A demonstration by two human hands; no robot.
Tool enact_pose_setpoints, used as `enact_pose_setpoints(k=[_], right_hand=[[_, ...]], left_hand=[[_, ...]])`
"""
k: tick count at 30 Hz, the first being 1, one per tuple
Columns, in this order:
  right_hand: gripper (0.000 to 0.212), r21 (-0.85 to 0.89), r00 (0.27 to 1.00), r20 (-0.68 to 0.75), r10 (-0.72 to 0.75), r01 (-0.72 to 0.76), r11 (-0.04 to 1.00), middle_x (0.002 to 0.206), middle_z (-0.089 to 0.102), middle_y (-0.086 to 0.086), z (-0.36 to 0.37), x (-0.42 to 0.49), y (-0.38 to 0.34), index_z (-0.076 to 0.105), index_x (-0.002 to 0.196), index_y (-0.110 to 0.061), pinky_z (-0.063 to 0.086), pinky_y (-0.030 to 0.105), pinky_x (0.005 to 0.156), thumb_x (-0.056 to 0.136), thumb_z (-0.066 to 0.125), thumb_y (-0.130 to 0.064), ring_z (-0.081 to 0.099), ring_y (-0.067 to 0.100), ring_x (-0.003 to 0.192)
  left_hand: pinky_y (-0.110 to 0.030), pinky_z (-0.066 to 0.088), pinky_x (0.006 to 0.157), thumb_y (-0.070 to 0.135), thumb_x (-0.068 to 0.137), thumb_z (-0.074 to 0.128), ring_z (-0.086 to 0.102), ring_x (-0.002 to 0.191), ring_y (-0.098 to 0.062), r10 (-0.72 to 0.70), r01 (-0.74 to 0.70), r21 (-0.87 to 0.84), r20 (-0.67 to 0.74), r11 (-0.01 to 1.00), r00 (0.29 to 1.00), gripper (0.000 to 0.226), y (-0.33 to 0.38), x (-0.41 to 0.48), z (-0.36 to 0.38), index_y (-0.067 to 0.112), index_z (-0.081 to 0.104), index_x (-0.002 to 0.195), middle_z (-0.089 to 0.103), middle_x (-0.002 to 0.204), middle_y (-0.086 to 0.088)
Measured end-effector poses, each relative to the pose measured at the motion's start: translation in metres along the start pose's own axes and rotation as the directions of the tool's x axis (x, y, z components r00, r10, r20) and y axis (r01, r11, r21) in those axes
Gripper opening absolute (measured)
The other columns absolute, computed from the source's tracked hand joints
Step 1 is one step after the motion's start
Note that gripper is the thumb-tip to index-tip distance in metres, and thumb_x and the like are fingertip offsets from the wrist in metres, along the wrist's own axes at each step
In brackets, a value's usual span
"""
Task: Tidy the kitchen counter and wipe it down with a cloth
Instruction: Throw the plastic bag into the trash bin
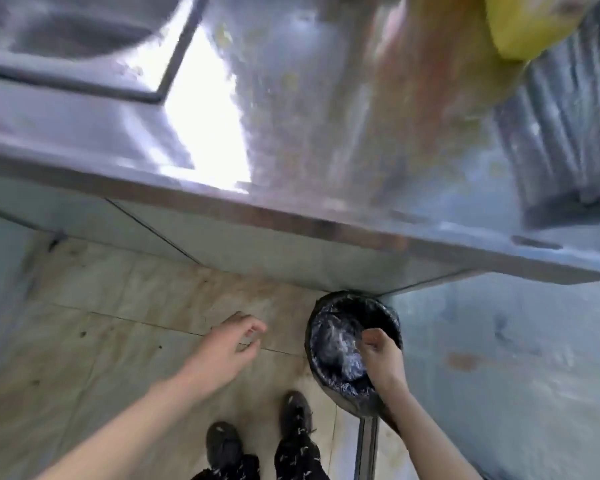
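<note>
1. Steel surface (291,140) up top, wet-looking and glaring white in the middle, speckled with yellowish crumbs and an orange-brown smear toward the right.
2. Sink (66,39) sunk into the surface at upper left, dark rim cutting a sharp corner near the glare.
3. Yellow object (523,22) at the top right corner, cut off by the frame, too blurred to name.
4. Ribbed grey rack (561,133) just below it, on the right end of the surface, smeared by motion.
5. Front edge of the surface running diagonally, down to the right, overhanging pale cabinet fronts.
6. Below the edge, a round bin (326,313) with a black liner, tucked against the cabinet corner, crumpled shiny plastic inside.
7. Right hand (381,355) over the bin mouth, fingers (371,336) curled in and bunched together; anything pinched there cannot be told.
8. Left hand (229,344) out over the tiled floor (118,341), just beside the bin, fingers loosely spread and bent, holding nothing.
9. Open floor to the left, stained, clear for stepping.
10. Two dark shoes (222,445) at the bottom, patterned trouser legs cut off by the frame.
</note>
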State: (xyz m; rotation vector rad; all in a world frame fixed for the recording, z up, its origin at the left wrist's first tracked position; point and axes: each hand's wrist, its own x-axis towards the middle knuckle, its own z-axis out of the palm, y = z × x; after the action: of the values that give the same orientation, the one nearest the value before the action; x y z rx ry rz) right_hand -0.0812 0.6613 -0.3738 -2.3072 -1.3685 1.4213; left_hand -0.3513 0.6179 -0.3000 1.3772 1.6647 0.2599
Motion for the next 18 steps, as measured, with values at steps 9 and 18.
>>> enact_pose_setpoints(k=[9,18], right_hand=[[0.017,-0.204,0.854,0.221,-0.472,0.514,0.833,0.103,0.064,-0.014,-0.123,-0.177,-0.168,0.061,0.104,-0.028,0.048,0.027,0.085,0.089,0.054,-0.026,0.059,0.005,0.098],[0.045,-0.128,0.722,0.015,-0.691,0.687,0.715,0.128,0.049,0.002,-0.164,-0.128,-0.371,0.049,0.127,-0.016,0.039,0.027,0.094,0.086,0.065,-0.028,0.048,0.016,0.118]], left_hand=[[-0.018,0.046,0.084,0.011,0.086,0.06,0.059,0.09,-0.002,0.224,-0.231,-0.022,-0.17,0.973,0.96,0.02,0.178,-0.07,-0.127,0.02,0.063,0.103,0.061,0.095,0.012],[-0.015,0.043,0.084,0.016,0.086,0.063,0.055,0.098,-0.004,0.213,-0.223,0.011,-0.344,0.975,0.914,0.031,0.197,-0.003,-0.279,0.019,0.054,0.117,0.046,0.111,0.005]])
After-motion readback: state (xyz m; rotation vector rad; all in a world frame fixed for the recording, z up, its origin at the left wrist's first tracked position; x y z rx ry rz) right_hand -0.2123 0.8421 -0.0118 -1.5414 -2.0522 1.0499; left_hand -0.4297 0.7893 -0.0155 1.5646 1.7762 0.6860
